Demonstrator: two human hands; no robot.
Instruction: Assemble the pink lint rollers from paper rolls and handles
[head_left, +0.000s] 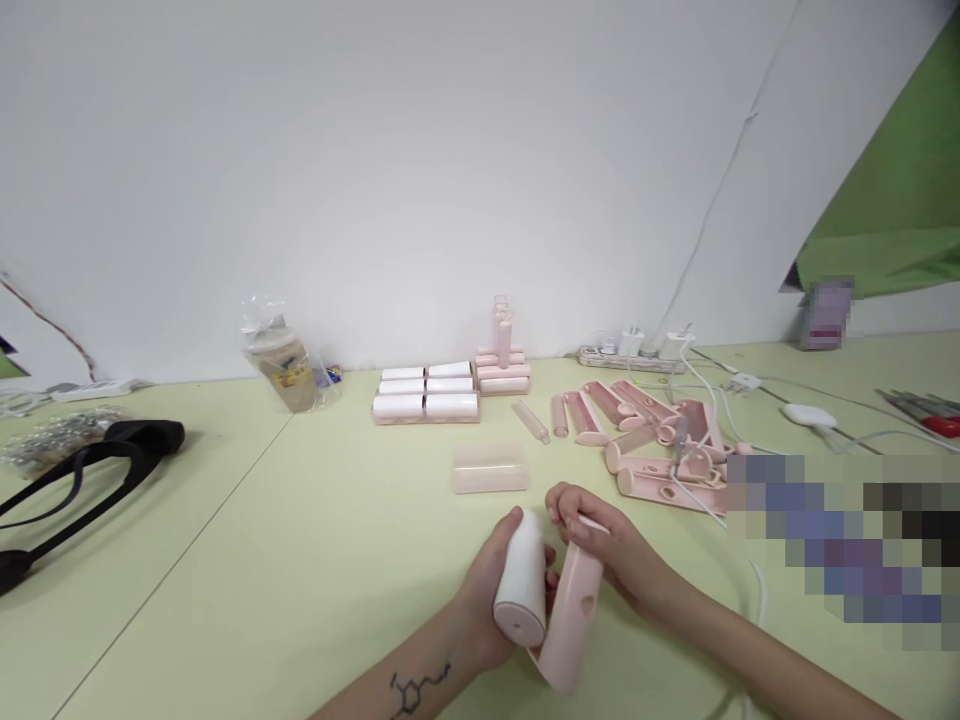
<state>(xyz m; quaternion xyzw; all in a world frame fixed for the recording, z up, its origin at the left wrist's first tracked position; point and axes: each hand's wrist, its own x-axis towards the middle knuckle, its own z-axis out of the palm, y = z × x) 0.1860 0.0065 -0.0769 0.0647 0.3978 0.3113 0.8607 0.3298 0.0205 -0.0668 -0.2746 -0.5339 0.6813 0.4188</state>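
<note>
Two bare hands hold a white roller and a pink handle together over a pale green tabletop (pixel 300 560).

Just in front of the clear case (pixel 489 470), nearer the viewer, the left hand (pixel 484 585) has its grip closed around the white roller (pixel 521 585), tilting it so its flat end faces the camera. The right hand (pixel 611 545) pinches the top of the pink handle (pixel 574 625), whose curved foot sits by the roller's lower end, apparently so the parts meet. Behind the case lie neatly stacked white rolls (pixel 426 392), and to its right a loose heap of pink handles (pixel 652 440). Behind and left of it, a clear bag (pixel 283 362) holds brownish contents, too small to identify. The case itself looks empty.
</note>
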